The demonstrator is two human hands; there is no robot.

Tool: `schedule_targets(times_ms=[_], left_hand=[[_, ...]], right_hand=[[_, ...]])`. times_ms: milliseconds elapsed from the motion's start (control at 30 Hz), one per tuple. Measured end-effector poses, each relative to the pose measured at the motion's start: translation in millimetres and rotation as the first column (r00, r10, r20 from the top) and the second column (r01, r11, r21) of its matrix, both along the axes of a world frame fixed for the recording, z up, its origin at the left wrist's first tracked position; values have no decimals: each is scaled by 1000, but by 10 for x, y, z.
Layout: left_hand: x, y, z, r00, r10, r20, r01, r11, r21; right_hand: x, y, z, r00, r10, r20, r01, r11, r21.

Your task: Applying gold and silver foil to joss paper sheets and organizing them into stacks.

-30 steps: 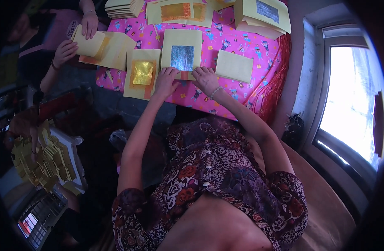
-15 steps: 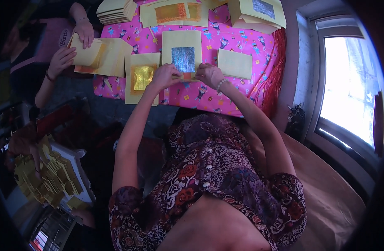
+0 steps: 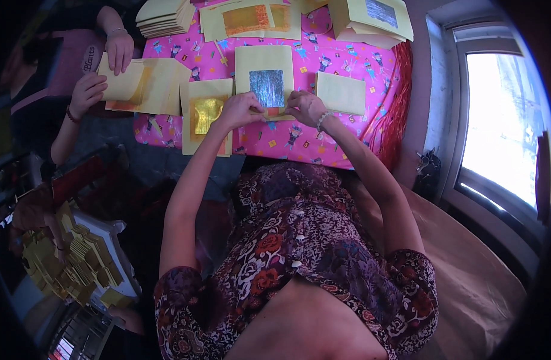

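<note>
A pale yellow paper sheet [image 3: 264, 58] with a silver foil square [image 3: 267, 89] lies in front of me, a small orange-red patch showing below the foil. My left hand [image 3: 242, 110] is closed at its near left corner, thumb and fingers pinching the edge. At the near right corner my right hand [image 3: 306, 108], with a beaded bracelet, pinches the same edge. A narrow strip of that edge looks turned up between them. Just left lies a stack of yellow sheets with a gold foil square [image 3: 208, 115]. To the right is a plain folded yellow paper pad [image 3: 340, 93].
A pink patterned cloth [image 3: 323, 135] covers the table. Yellow stacks [image 3: 163, 18] and sheets with orange-edged foil [image 3: 249, 20] lie at the far side. At left, a co-worker's hands [image 3: 89, 93] handle yellow sheets. Red tinsel [image 3: 397, 102] hangs at the right edge, near a window [image 3: 500, 126].
The view has shifted slightly. My hands stay at the sheet's near edge, with little change in grip. The co-worker's left-hand sheet has been laid flatter.
</note>
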State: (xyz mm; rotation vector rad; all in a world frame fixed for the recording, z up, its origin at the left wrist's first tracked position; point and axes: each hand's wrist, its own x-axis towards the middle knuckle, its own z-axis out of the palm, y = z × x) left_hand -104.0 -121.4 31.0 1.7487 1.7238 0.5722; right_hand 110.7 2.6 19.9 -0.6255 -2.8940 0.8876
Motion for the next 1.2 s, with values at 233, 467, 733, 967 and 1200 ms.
schedule_targets(times_ms=[233, 467, 733, 967, 1200], left_hand=[[-36, 31, 7, 1000, -15, -6, 15, 999, -33], [-75, 54, -32, 999, -22, 28, 24, 999, -49], [-126, -22, 158, 980, -101, -174, 128, 980, 151], [-326, -16, 14, 996, -40, -82, 62, 955, 291], [-476, 214, 136, 992, 120, 29, -122, 990, 64]], right_hand=[[-21, 11, 38, 1000, -3, 0, 3, 1000, -18], [-61, 27, 61, 1000, 17, 13, -17, 1000, -14], [-23, 74, 22, 998, -61, -33, 63, 996, 61], [26, 185, 106, 998, 39, -58, -44, 994, -100], [-81, 341, 105, 945, 115, -305, -71, 986, 154]])
